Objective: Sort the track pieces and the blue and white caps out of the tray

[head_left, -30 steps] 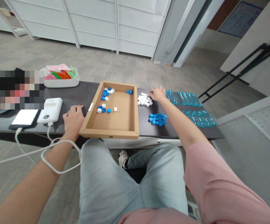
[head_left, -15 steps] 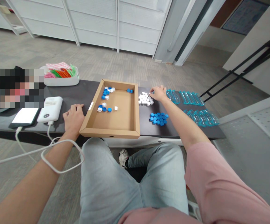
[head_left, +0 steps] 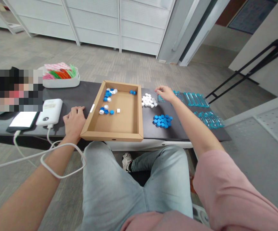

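On the bench (head_left: 148, 126), white pieces (head_left: 148, 100) and blue pieces (head_left: 162, 121) lie in two clusters right of the cardboard box (head_left: 123, 126). The right hand (head_left: 166, 93) is beside the white ones, fingers bent at a clear teal piece (head_left: 161, 98) — whether clamped on it, I cannot tell. Beside the box, the left hand (head_left: 74, 122) rests palm down — fingers slightly apart.

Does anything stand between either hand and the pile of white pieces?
Yes, for the left hand: the cardboard tray stands between it and the white pile. For the right hand, nothing visible does.
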Tool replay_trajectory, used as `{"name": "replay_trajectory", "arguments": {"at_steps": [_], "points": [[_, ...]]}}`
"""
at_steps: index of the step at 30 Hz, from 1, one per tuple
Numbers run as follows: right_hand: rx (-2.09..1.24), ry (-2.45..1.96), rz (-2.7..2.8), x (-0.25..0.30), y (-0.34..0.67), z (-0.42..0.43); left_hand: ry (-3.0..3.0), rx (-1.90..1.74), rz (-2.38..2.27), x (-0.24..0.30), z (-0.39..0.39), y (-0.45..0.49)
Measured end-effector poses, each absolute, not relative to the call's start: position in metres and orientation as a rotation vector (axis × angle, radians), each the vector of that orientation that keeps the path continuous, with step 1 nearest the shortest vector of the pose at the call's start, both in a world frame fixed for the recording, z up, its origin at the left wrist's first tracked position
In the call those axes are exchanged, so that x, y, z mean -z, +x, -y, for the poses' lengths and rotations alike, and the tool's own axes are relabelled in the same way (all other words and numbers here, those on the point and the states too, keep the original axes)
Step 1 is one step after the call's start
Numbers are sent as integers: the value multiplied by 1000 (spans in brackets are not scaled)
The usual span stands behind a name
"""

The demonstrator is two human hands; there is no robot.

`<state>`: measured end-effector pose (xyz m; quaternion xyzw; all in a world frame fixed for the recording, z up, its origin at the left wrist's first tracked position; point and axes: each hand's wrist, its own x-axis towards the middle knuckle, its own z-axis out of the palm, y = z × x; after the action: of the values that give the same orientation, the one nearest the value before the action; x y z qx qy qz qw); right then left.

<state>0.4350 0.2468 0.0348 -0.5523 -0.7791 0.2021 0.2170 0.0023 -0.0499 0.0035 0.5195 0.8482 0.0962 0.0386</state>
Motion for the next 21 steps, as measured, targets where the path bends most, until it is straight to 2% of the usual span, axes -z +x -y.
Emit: {"name": "replay_trajectory", "arguments": {"at_steps": [5,21], "points": [[-602,-1530,2127,-35,435,-249,1581,-267,-2620,-5,50,3],[-412,-1592,2390,-16,409,-268,1587,-323,-2603,0,50,0]]}}
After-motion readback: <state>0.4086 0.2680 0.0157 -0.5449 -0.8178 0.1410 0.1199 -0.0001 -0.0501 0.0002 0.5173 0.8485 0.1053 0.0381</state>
